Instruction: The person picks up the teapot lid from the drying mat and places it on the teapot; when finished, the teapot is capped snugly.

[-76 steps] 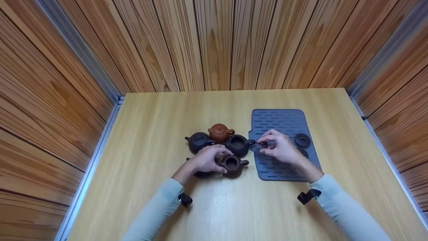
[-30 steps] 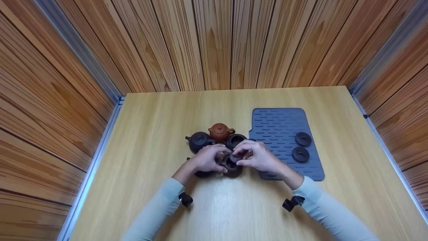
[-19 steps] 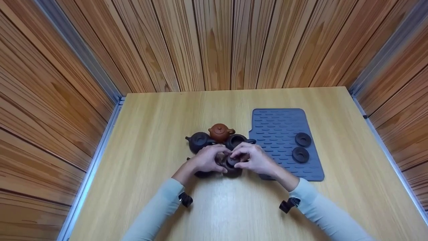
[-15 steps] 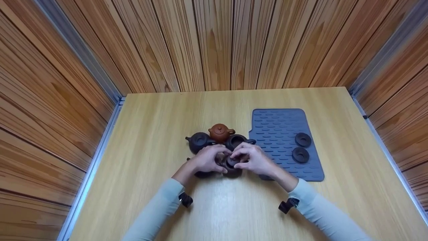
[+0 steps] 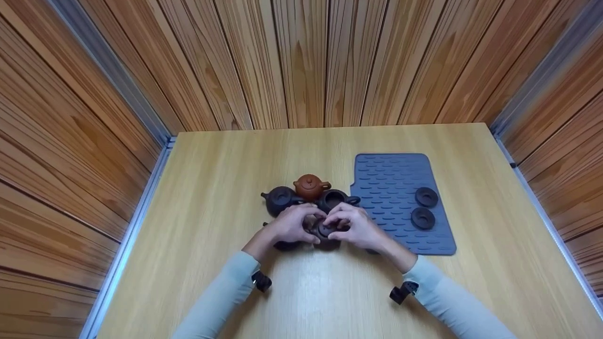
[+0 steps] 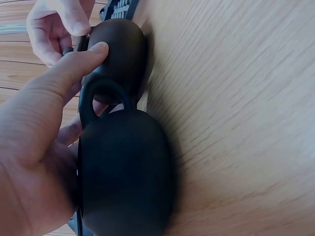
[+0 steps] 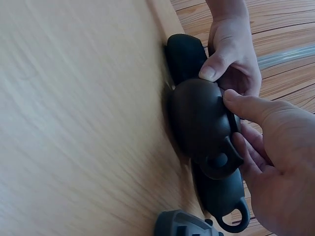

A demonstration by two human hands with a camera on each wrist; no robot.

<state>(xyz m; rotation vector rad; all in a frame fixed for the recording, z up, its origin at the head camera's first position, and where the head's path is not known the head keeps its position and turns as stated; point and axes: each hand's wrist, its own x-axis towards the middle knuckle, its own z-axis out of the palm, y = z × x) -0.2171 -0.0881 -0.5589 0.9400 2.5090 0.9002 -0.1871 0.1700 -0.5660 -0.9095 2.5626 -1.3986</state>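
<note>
A small dark brown teapot [image 5: 327, 243] stands at the front of a teapot cluster. My left hand [image 5: 294, 224] holds it from the left, thumb at the near side of the body and fingers round the far side. My right hand [image 5: 356, 227] pinches a small round lid [image 5: 324, 230] at the pot's mouth; in the right wrist view the lid's edge lies right at the rim of the brown teapot [image 7: 197, 115]. Another dark teapot [image 6: 128, 172] sits beneath my left palm, mostly hidden from the head view. Behind my right fingers is a larger black teapot [image 5: 332, 197], its mouth uncovered.
A reddish-brown lidded teapot [image 5: 309, 187] and a black lidded teapot [image 5: 280, 199] stand at the back of the cluster. On the right, a grey ribbed mat [image 5: 391, 174] bears two dark round lids [image 5: 426, 197], one nearer me than the other.
My right hand has carried the small lid left from over the mat to the brown teapot and lowered it onto the mouth. The left hand has kept its hold.
</note>
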